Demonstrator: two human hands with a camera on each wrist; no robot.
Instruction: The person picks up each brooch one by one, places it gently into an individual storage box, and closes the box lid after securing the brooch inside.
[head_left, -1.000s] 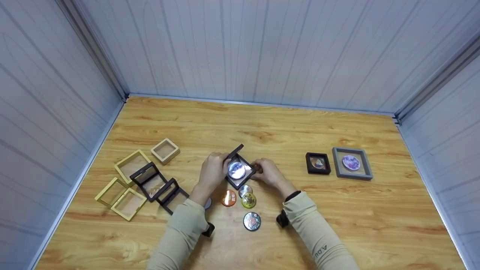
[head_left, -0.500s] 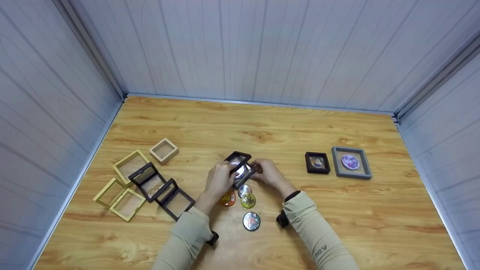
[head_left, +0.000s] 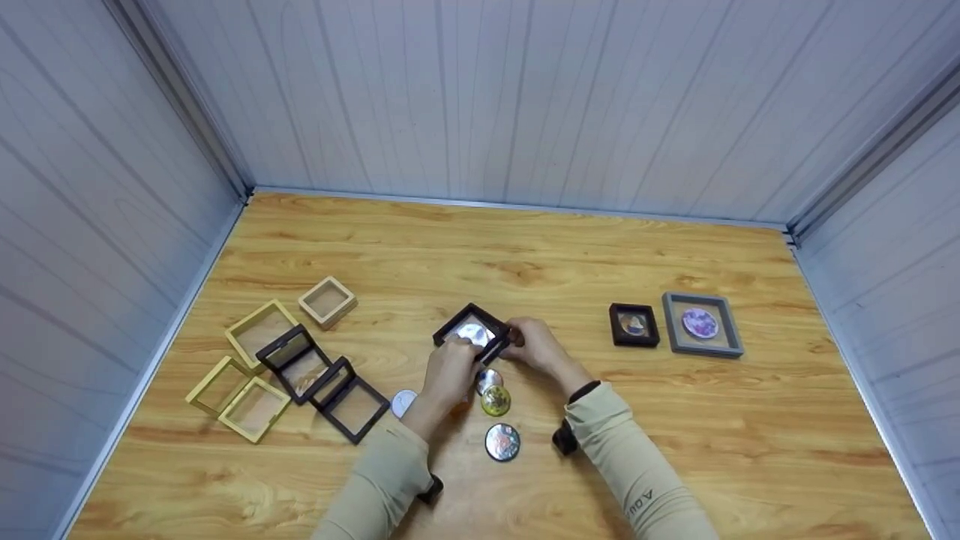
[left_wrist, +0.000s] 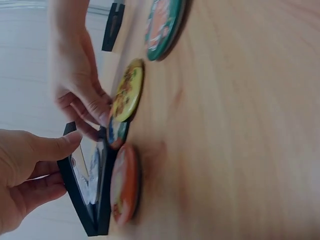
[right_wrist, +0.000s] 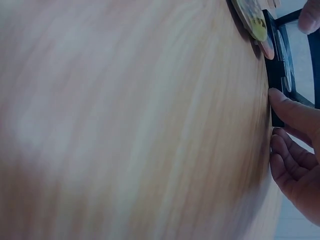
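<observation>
A hinged black display frame (head_left: 453, 322) lies mid-table, its lid partly lowered over a shiny round badge (head_left: 471, 332). My left hand (head_left: 450, 369) pinches the lid's near edge between thumb and fingers, plainest in the left wrist view. At the frame's right corner, my right hand (head_left: 535, 345) holds the base, with the thumb on its side in the right wrist view. Close in front lie a yellow badge (head_left: 496, 401) overlapping a shiny one (head_left: 488, 381), and an orange badge (left_wrist: 125, 183) mostly hidden by my left hand in the head view.
A dark-rimmed badge (head_left: 502, 442) and a whitish badge (head_left: 403, 403) lie nearer me. Leftward are two open black frames (head_left: 360, 409), yellow frames (head_left: 259, 409) and a beige frame (head_left: 328, 300). Rightward, a small black frame (head_left: 634, 325) and a grey frame (head_left: 702, 349) hold badges.
My left hand has swung the lid from nearly upright down toward the base, coming nearer me and slightly right. The whitish badge has come back into view. My right hand stays at the corner.
</observation>
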